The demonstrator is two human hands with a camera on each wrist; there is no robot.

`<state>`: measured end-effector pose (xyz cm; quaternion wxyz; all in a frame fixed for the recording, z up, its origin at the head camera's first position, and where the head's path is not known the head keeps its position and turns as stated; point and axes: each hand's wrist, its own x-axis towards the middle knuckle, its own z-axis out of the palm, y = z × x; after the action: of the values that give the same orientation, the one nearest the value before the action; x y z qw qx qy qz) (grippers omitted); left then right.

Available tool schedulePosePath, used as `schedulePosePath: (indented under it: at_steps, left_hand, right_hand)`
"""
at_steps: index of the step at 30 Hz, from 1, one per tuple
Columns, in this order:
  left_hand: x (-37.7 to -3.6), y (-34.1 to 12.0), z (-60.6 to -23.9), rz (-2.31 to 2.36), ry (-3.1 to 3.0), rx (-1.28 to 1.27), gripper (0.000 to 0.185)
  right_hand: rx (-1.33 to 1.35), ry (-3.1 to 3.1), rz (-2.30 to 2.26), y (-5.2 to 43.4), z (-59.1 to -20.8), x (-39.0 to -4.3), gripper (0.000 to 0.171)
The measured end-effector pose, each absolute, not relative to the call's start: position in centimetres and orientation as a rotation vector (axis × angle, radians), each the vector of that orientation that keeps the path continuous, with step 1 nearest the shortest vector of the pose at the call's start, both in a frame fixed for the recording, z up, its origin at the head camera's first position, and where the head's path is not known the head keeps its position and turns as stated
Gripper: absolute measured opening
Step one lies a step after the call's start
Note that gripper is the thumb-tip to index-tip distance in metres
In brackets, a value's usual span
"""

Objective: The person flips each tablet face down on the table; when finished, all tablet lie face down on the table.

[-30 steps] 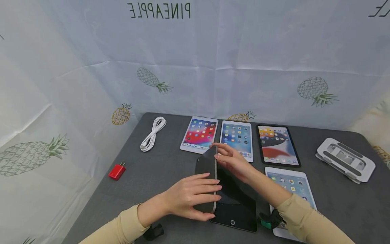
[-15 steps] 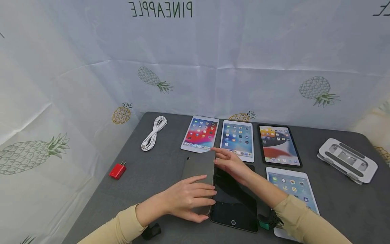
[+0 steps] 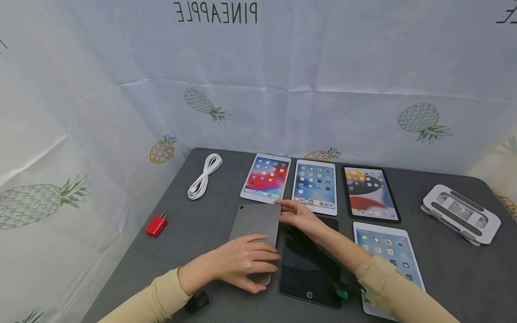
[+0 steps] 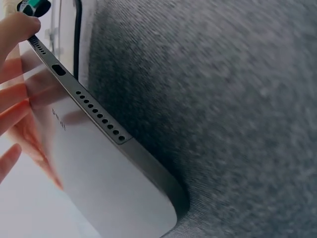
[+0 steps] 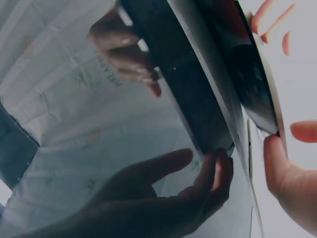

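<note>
A grey tablet (image 3: 256, 220) is nearly face down on the table, its camera at the far left corner. My left hand (image 3: 244, 260) lies across its near half, fingers reaching over the right edge. In the left wrist view, the thumb touches the grey tablet's (image 4: 114, 168) ported end. My right hand (image 3: 300, 218) holds the far right corner, thumb at the edge in the right wrist view. There, a narrow gap shows under this side of the grey tablet (image 5: 245, 74). Beside it lies a black tablet (image 3: 308, 280), screen dark and reflective, partly under my right forearm.
Behind are two white tablets, one with a red screen (image 3: 266, 177) and one with a blue screen (image 3: 315, 186), and a black-framed tablet (image 3: 369, 193). Another white tablet (image 3: 387, 251) is partly under my right sleeve. A folded stand (image 3: 460, 213), white cable (image 3: 205, 175) and red charger (image 3: 156, 225) lie outward.
The grey tablet has swung from nearly upright on its edge to almost flat, back up, left of the black tablet. Both hands have moved down and slightly left with it.
</note>
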<state>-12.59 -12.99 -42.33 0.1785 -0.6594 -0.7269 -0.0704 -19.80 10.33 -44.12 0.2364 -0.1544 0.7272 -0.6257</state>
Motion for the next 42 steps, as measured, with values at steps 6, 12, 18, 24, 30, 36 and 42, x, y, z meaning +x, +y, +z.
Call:
schedulePosePath:
  at_steps: [6,12,18,24,30,36,42]
  left_hand:
    - [-12.9,-13.5,-42.9,-0.149,-2.066,-1.872,0.038]
    - [-13.0,-13.9,-43.4,-0.12,-2.093,-1.866,0.04]
    - [-13.0,-14.1,-43.7,-0.117,-2.108,-1.859,0.042]
    - [-13.1,-14.2,-43.9,-0.118,-2.155,-1.853,0.043]
    - [-13.0,-14.3,-44.2,-0.095,-2.186,-1.836,0.046]
    - [-13.1,-14.3,-44.4,-0.069,-2.171,-1.818,0.047]
    - [-13.1,-14.3,-44.5,-0.073,-2.198,-1.811,0.048]
  right_hand:
    - [-0.49,2.305,-1.482,9.4,-43.9,-20.0,0.044]
    - [-0.566,2.479,-1.313,8.8,-43.9,-20.2,0.041]
    - [-0.73,2.566,-1.224,8.7,-44.1,-20.6,0.04]
    - [-0.83,2.619,-1.149,8.8,-44.1,-20.9,0.038]
    - [-0.848,2.6,-1.125,8.9,-44.2,-21.0,0.039]
    - [-0.842,2.579,-1.125,8.8,-44.1,-20.9,0.042]
    - [-0.84,2.561,-1.136,8.9,-44.2,-20.9,0.043]
